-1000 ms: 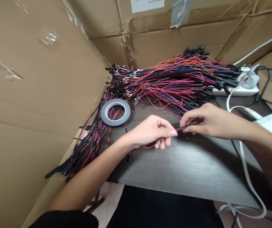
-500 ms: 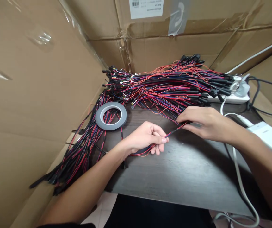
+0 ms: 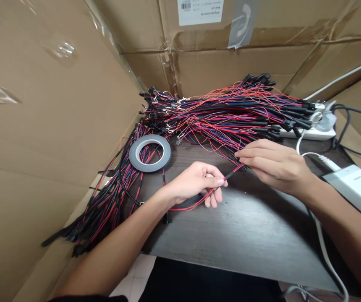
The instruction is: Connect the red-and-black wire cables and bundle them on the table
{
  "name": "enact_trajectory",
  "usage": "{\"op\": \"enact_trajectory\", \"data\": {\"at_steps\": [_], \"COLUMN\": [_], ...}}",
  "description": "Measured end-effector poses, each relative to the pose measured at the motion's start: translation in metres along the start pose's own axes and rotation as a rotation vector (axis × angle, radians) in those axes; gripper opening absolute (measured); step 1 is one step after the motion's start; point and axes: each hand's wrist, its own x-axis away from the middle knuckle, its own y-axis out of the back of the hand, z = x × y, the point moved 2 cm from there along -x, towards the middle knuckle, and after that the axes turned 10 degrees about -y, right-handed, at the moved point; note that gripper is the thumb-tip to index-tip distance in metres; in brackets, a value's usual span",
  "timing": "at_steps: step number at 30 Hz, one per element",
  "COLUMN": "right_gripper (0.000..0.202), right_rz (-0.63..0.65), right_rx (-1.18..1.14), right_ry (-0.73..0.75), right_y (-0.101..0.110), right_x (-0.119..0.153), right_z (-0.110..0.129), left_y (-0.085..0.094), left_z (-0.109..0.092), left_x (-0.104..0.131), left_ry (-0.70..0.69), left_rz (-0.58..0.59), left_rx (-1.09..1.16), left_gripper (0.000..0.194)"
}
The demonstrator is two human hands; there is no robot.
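My left hand (image 3: 204, 184) pinches a thin red and black wire bundle (image 3: 232, 171) between thumb and forefinger, above the dark table (image 3: 246, 235). The wires run on under my left wrist. To the right, my right hand (image 3: 271, 165) has its fingertips closed round the other end of the same bundle, with a small black piece just below them. Behind both hands lies a large pile of red, blue and black wires (image 3: 224, 105). A grey tape roll (image 3: 133, 161) rests left of my left hand, partly over more wires.
Another heap of wires (image 3: 108, 205) covers the table's left side. Cardboard stands at the left (image 3: 42, 147) and back. On the right are a white power strip (image 3: 319, 133), a white box (image 3: 357, 188) and loose cables.
My right hand has turned, its fingers now over the bundle's end. A dark section of the bundle shows nearer my left fingertips. The whole view has shifted slightly.
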Motion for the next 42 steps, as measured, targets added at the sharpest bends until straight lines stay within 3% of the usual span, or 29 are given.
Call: {"op": "enact_trajectory", "data": {"at_steps": [13, 25, 31, 38, 42], "right_gripper": [0.022, 0.025, 0.023, 0.017, 0.016], "right_rz": [-0.103, -0.092, -0.16, 0.055, 0.215], "right_rx": [0.018, 0.007, 0.119, 0.23, 0.086], "right_ry": [0.033, -0.078, -0.069, -0.077, -0.115], "right_y": [0.003, 0.01, 0.019, 0.022, 0.018], "right_x": [0.004, 0.005, 0.007, 0.006, 0.007], "right_z": [-0.008, -0.018, -0.03, -0.028, -0.022], "left_y": [0.002, 0.003, 0.006, 0.011, 0.012], "left_z": [-0.01, -0.013, -0.016, -0.023, -0.024], "left_x": [0.002, 0.005, 0.008, 0.01, 0.01], "left_ry": [0.03, 0.03, 0.032, -0.09, -0.217], "left_rz": [-0.046, -0.095, -0.083, -0.138, -0.133], "left_rx": [-0.047, -0.124, -0.245, -0.554, -0.853], "left_gripper": [0.006, 0.001, 0.01, 0.021, 0.019]}}
